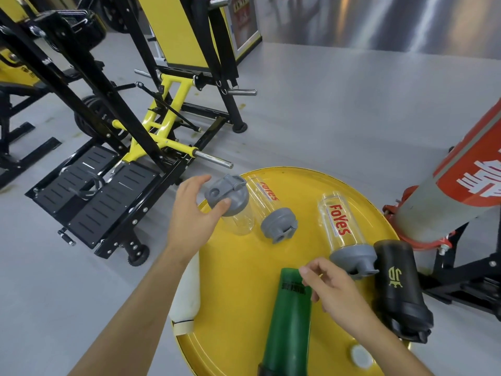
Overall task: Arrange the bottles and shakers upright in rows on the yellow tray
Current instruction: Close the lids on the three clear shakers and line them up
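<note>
Counting what sits on your round yellow metal tray, you have six containers: three clear plastic shakers with grey lids, one dark green translucent bottle, one matte black shaker and one white bottle.

Only one clear shaker stands upright, at the tray's far left edge, grey flip-top lid uppermost. Your left hand is on that lid, thumb and fingers curved loosely around its near side.

The second clear shaker lies on its side just beside the upright one, red "FoYes" lettering on the wall, grey lid pointing toward you. The third clear shaker lies toward the tray's right side, the same red lettering facing up, its grey lid toward the near edge and just beside the black shaker.

The matte black shaker lies along the right edge, a gold emblem on its side, black lid toward you. The dark green bottle lies in the middle near part, base pointing away, dark cap end at the near edge. The white bottle lies at the left edge, partly hidden by your left forearm.

Your right hand is over the green bottle's far end, fingers half curled and apart, gripping nothing; whether it touches the bottle cannot be told.

One small white round cap lies near the tray's near right edge.
</note>
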Available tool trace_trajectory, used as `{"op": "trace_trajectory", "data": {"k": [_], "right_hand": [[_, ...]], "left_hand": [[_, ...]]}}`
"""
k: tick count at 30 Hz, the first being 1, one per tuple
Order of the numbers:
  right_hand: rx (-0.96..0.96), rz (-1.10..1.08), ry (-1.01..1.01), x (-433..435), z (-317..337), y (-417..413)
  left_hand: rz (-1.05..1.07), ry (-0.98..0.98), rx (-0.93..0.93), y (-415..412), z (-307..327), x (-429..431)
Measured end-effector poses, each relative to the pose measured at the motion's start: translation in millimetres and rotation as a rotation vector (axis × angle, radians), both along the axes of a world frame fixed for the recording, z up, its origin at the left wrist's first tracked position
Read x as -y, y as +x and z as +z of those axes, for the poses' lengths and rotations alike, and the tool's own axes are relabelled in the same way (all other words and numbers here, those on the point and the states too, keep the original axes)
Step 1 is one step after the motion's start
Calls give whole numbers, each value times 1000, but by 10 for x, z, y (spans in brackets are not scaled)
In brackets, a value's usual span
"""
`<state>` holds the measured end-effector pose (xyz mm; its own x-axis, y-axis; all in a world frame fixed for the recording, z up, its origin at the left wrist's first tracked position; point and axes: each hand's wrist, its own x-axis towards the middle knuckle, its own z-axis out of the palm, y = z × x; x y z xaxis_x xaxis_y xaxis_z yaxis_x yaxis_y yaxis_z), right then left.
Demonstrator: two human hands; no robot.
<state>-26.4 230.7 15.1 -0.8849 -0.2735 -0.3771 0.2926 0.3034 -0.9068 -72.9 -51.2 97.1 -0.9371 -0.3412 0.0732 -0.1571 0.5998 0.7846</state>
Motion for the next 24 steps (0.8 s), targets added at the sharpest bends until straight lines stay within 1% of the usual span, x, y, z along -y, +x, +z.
{"op": "trace_trajectory", "data": {"k": [4,6,8,11,13,15,17,21,24], "right_hand": [[-63,-17,42,-28,50,-85],[-100,-25,48,-29,74,-125],[-131,-34,60,-23,98,-151],[-183,-25,116,-25,101,-184],[-213,-14,162,-43,95,-202],[-226,-2,188,-71,97,-201],[-239,0,194,-97,92,-190],[-281,17,243,-121,69,-198],[-303,23,266,-140,77,-219]], "left_hand": [[-75,-100,-85,123,72,-156],[-95,-102,-122,196,74,-267],[-115,-64,-128,292,33,-396],[-153,26,-65,396,-95,-576],[-179,21,-3,390,-222,-636],[-218,-26,64,333,-340,-670],[-289,-158,99,231,-440,-709],[-520,-562,116,-57,-589,-853],[-676,-824,174,-272,-713,-952]]}}
